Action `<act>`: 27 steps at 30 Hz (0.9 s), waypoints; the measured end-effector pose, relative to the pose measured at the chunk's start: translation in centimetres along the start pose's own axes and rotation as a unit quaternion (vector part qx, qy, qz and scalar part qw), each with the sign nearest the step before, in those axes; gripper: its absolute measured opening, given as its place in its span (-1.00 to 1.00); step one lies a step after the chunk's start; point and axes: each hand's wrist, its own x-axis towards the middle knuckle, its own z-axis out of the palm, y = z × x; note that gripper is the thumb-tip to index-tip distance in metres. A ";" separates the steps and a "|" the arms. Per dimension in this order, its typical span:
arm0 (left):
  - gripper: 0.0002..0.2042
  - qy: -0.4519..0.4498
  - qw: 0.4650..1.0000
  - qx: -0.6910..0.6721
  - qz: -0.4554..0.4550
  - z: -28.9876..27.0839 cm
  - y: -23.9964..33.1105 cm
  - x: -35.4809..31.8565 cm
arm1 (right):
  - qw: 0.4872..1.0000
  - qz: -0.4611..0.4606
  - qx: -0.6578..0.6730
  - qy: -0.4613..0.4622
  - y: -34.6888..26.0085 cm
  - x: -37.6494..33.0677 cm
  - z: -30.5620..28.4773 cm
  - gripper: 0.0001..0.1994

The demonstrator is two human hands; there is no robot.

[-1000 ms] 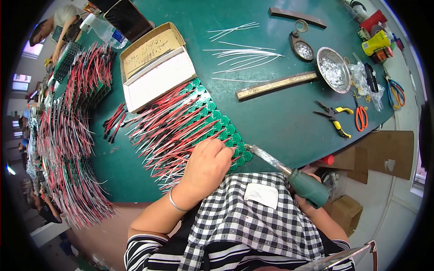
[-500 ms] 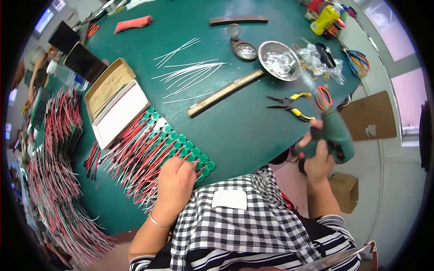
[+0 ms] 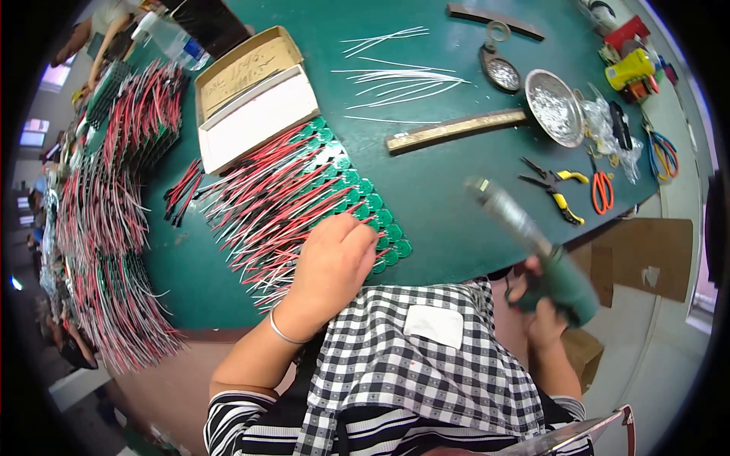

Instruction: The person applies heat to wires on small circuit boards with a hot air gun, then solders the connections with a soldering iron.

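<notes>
My right hand (image 3: 543, 325) grips a heat gun (image 3: 572, 292) with a dark green body and a long metal nozzle. Its nozzle points up and left, in the air over the table's front edge. Curled fingers of my left hand (image 3: 334, 262) press down at the near end of a panel of round green circuit boards (image 3: 372, 204); their tips are hidden. Red, black and white wires (image 3: 266, 209) run leftward from these boards in a dense row. White thin tubes or wires (image 3: 414, 80) lie loose beyond the panel.
A cardboard box (image 3: 207, 114) touches the wires. Stacked wired boards (image 3: 103, 213) stand far left. To the right are a bar (image 3: 456, 131), a metal bowl (image 3: 553, 106), yellow-handled pliers (image 3: 561, 199) and orange-handled scissors (image 3: 602, 194). A green table (image 3: 449, 235) carries them.
The heat gun has swung left and inward, and its nozzle is now over the table edge. My left hand stays at the boards. The whole view has shifted and turned.
</notes>
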 end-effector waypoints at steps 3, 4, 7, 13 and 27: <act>-0.87 0.001 1.000 -0.022 -0.009 -0.1 0.4 0.1 | 0.995 0.072 -0.035 -0.059 2.1 -3.6 -0.5 -0.56; -0.88 0.004 1.000 -0.010 -0.007 -0.2 0.7 0.0 | 0.995 0.072 -0.035 -0.061 2.7 -4.1 -1.0 -0.56; -0.87 0.002 1.000 0.021 -0.022 -0.2 1.5 -0.3 | 0.943 -0.042 -0.305 -0.127 2.8 -4.1 -1.0 -0.70; -0.85 0.006 0.999 0.045 -0.022 0.5 1.7 -0.5 | 0.903 -0.166 -0.385 -0.090 1.9 -2.8 0.3 -0.79; -0.83 0.027 0.997 0.067 -0.026 1.1 1.5 -0.9 | 0.946 -0.102 -0.284 -0.122 2.1 -2.6 1.1 -0.66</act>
